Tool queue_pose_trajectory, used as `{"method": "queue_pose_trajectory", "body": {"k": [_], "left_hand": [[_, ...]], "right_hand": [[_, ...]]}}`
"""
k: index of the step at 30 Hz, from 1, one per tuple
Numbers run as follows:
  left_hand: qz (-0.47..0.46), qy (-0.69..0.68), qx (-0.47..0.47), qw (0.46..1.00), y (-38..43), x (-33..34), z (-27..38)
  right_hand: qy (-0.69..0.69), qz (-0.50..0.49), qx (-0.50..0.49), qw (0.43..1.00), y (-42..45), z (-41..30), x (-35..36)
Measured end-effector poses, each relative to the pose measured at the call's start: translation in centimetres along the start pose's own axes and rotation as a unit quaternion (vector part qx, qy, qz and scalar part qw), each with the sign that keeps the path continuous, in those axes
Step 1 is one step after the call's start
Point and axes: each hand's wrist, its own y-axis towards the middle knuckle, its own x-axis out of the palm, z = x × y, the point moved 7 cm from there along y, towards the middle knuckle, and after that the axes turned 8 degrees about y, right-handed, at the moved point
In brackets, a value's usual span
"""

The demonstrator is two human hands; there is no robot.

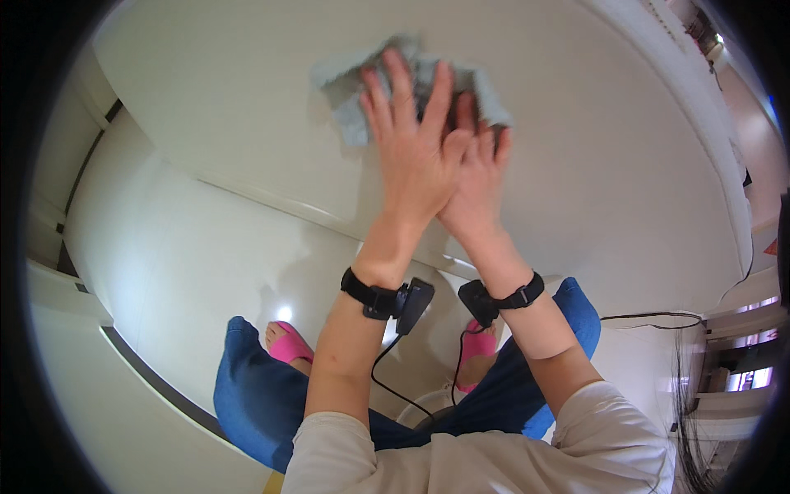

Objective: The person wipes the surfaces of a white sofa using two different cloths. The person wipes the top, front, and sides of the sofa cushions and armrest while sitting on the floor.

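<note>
A crumpled pale grey-blue cloth [352, 120] lies against a smooth off-white surface [574, 160] in front of me. My left hand [416, 139] is on top of the cloth, its fingers spread and pointing away from me. Partly under it and to its right, my right hand [478, 176] has its fingertips at the cloth's right part. The two hands cross near the thumbs, and some right-hand fingers are hidden. The hands and cloth are slightly blurred. On each wrist sits a black strap with a small device and a cable.
The panel's lower edge [278, 207] runs above a glossy pale floor [185, 247]. Between my legs shows the rim of a round container [410, 407], mostly covered. Whitish edging [697, 123] curves along the right. A dark cable [654, 316] extends beside my right knee.
</note>
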Motion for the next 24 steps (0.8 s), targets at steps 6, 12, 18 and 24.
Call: {"method": "queue_pose_trajectory", "body": {"k": [6,12,18,24], "left_hand": [[0.005,0.021,0.18,0.983,6.3,-2.2,8.0],[0.092,0.095,0.17,0.977,12.9,-4.9,6.7],[0.125,0.056,0.138,0.981,14.0,-7.7,3.5],[0.111,0.068,0.15,0.98,13.2,-5.3,1.7]], "right_hand": [[-0.032,0.107,0.128,0.985,3.7,1.1,-7.0],[-0.012,0.188,0.039,0.981,9.6,0.4,-8.8],[-0.018,0.153,-0.012,0.988,12.4,-3.1,-9.4],[-0.042,0.175,-0.02,0.983,12.6,-2.3,-8.0]]}}
